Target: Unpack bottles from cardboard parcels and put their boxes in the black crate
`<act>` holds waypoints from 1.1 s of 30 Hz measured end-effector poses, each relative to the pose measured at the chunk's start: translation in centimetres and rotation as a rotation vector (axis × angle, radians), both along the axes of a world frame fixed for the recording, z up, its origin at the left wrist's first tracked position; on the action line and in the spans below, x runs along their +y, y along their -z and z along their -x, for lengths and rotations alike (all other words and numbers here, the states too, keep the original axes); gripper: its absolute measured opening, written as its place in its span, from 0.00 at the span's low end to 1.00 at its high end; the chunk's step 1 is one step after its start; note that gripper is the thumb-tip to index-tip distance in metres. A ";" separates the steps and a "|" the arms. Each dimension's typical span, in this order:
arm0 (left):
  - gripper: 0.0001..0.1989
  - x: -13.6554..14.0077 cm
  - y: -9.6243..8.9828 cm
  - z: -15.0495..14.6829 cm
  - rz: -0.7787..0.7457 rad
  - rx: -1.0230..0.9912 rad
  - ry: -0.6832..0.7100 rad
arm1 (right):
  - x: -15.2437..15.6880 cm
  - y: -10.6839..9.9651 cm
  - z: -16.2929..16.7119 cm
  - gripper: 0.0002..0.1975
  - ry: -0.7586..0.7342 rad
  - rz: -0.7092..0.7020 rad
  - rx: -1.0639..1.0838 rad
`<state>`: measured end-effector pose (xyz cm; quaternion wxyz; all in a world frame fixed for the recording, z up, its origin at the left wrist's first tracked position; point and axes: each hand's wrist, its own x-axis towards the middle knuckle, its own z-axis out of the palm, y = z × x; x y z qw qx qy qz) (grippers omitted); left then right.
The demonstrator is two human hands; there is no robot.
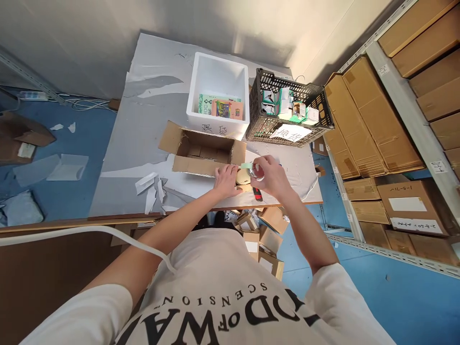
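My left hand [227, 182] is at the table's front edge, its fingers and thumb against the left side of a pale yellow round thing [243, 177]. In a pinch of thumb and fingers, my right hand [270, 176] holds a small, shiny, clear, ring-like thing [256, 170]; its kind I cannot make out. A light green strip [247, 166] shows beside it, over the yellow thing. Just below my right hand lies a red and black box cutter [257, 193]. Behind my left hand stands an open cardboard box [196, 166] with its flaps folded out.
Behind the box stand a white foam bin [217, 120] with colourful packets and a black crate [253, 112] of small white-green boxes. Torn paper scraps [151, 189] lie left. Shelves with cartons [409, 206] rise on the right; a white cable [89, 230] crosses my left arm.
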<state>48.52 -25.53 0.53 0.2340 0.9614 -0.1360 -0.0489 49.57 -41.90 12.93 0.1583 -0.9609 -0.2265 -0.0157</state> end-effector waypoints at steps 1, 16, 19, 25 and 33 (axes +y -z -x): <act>0.44 0.0 -0.1 0.0 -0.006 0.004 0.005 | -0.3 -1.0 0.0 0.17 -0.002 -0.051 -0.016; 0.46 1.2 -4.7 3.0 1.071 0.069 -0.097 | -1.1 -8.0 -4.0 0.14 0.003 -0.746 0.014; 0.33 1.7 -5.7 5.3 1.383 0.215 -0.250 | 0.0 -6.0 -5.2 0.16 0.037 -0.934 0.113; 0.29 3.0 -5.8 8.2 1.485 0.323 -0.417 | 3.2 -1.7 -4.2 0.28 0.083 -1.116 0.404; 0.29 3.7 -6.2 9.0 1.571 0.394 -0.432 | 4.2 -1.5 -3.7 0.34 0.025 -1.070 0.493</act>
